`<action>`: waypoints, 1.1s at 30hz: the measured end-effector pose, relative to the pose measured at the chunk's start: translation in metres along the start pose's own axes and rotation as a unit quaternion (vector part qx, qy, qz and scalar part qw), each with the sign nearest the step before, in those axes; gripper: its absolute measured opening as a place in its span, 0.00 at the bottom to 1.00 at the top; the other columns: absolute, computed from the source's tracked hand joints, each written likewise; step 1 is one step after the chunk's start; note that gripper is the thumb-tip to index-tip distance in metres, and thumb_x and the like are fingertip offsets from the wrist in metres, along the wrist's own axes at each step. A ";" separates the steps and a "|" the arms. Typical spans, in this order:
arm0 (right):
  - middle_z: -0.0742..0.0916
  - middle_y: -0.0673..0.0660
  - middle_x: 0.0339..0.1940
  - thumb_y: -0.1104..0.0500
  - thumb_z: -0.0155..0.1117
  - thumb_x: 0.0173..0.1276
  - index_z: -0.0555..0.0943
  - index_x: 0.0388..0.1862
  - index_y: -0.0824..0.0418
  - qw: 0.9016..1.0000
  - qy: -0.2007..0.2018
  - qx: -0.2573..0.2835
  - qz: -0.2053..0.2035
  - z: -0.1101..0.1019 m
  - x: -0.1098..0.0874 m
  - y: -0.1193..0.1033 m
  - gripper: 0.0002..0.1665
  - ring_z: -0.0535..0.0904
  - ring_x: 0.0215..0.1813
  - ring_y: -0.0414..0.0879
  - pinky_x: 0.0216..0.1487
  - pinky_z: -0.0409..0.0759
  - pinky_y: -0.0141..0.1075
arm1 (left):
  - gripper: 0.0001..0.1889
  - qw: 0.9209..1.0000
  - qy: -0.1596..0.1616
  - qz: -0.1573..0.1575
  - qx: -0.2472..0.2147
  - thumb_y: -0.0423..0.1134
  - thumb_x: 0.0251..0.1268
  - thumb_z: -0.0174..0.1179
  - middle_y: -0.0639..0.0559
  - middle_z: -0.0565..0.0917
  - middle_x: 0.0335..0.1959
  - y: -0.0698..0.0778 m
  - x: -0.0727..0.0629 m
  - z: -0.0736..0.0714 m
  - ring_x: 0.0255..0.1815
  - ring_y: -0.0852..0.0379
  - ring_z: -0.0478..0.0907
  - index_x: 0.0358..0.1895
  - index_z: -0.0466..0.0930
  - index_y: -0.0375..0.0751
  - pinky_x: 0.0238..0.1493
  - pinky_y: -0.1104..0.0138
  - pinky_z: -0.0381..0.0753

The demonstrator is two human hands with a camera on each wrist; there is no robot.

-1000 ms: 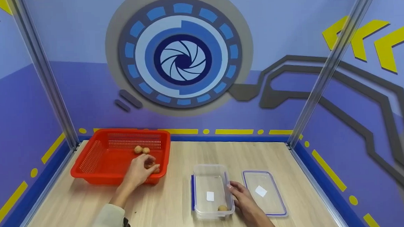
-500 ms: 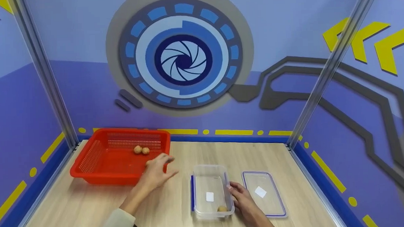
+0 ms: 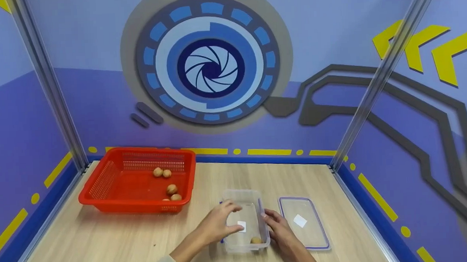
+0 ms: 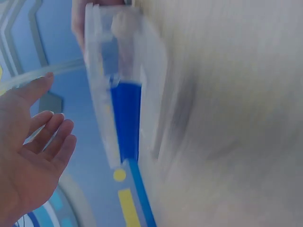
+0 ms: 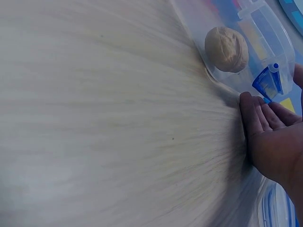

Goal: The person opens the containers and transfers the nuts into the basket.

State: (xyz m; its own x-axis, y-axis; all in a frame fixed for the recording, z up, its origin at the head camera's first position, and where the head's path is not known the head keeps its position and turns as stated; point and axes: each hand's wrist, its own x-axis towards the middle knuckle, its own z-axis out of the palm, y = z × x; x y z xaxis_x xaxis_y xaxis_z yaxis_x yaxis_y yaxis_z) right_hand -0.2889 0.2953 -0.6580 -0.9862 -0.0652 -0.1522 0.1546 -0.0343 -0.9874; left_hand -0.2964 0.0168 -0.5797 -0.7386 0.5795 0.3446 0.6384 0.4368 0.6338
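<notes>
Fingers spread, my left hand (image 3: 218, 226) hovers over the box (image 3: 242, 203); my right hand (image 3: 279, 231), flat, touches its right wall.

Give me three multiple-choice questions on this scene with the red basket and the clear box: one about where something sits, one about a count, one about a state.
1. Where does the lid lie?
A. On the clear box
B. On the table, right of the clear box
C. In the red basket

2. How many walnuts lie in the clear box?
A. None
B. One
C. Three

3. How is the left hand?
A. Fingers straight over the box
B. Gripping the basket rim
C. Flat on the lid

Answers: 1 B, the lid lies flat on the table beside the box. 2 B, a single walnut sits at the box's near end. 3 A, the left wrist view shows spread fingers holding nothing, away from the red basket.
</notes>
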 end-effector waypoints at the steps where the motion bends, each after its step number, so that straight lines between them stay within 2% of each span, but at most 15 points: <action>1: 0.76 0.72 0.74 0.46 0.64 0.81 0.64 0.78 0.73 1.000 -0.001 0.001 -0.001 0.000 0.000 0.001 0.42 0.75 0.72 0.61 0.67 0.79 0.50 | 0.25 1.000 -0.005 0.000 0.000 0.46 0.65 0.77 0.52 0.83 0.57 0.001 0.001 0.004 0.58 0.54 0.82 0.62 0.83 0.43 0.61 0.59 0.83; 4: 0.76 0.71 0.74 0.45 0.64 0.80 0.65 0.78 0.72 1.000 -0.006 0.003 -0.001 -0.001 0.000 0.001 0.42 0.76 0.71 0.59 0.65 0.81 0.48 | 0.25 1.000 -0.018 0.002 0.003 0.46 0.64 0.78 0.53 0.83 0.57 0.005 0.003 0.015 0.58 0.57 0.82 0.62 0.83 0.43 0.61 0.61 0.83; 9: 0.75 0.71 0.75 0.45 0.63 0.81 0.63 0.79 0.72 1.000 -0.013 0.003 0.001 -0.001 0.000 0.000 0.43 0.75 0.72 0.59 0.65 0.81 0.48 | 0.27 1.000 -0.029 0.008 0.010 0.45 0.61 0.79 0.54 0.82 0.57 0.009 0.007 0.034 0.58 0.55 0.83 0.62 0.83 0.42 0.60 0.63 0.83; 16: 0.77 0.69 0.73 0.45 0.63 0.81 0.63 0.78 0.72 1.000 -0.011 -0.007 -0.002 -0.002 0.000 0.000 0.42 0.74 0.73 0.58 0.66 0.80 0.47 | 0.29 0.999 -0.050 0.015 0.009 0.46 0.62 0.79 0.50 0.83 0.56 0.009 0.013 0.058 0.57 0.55 0.82 0.63 0.82 0.40 0.59 0.64 0.83; 26: 0.76 0.70 0.74 0.46 0.63 0.81 0.63 0.78 0.73 1.000 -0.005 -0.011 -0.001 0.000 0.001 0.000 0.42 0.75 0.72 0.58 0.67 0.79 0.48 | 0.26 0.994 -0.094 0.004 0.051 0.46 0.63 0.79 0.55 0.85 0.55 0.004 0.021 0.066 0.58 0.60 0.82 0.61 0.85 0.40 0.62 0.65 0.82; 33: 0.75 0.70 0.75 0.45 0.62 0.82 0.63 0.79 0.72 1.000 -0.009 -0.004 0.006 -0.001 0.000 -0.001 0.43 0.76 0.72 0.57 0.67 0.80 0.48 | 0.23 0.989 -0.130 -0.011 0.075 0.47 0.64 0.77 0.54 0.87 0.52 0.006 0.027 0.068 0.54 0.60 0.83 0.58 0.86 0.40 0.57 0.66 0.83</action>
State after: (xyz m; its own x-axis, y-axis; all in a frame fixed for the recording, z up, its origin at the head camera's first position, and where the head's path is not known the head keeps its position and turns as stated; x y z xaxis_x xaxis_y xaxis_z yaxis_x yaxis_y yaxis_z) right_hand -0.2886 0.2965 -0.6573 -0.9832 -0.0828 -0.1629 0.1655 -0.0259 -0.9859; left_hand -0.2980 0.0820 -0.6139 -0.6840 0.7179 0.1292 0.6622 0.5369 0.5227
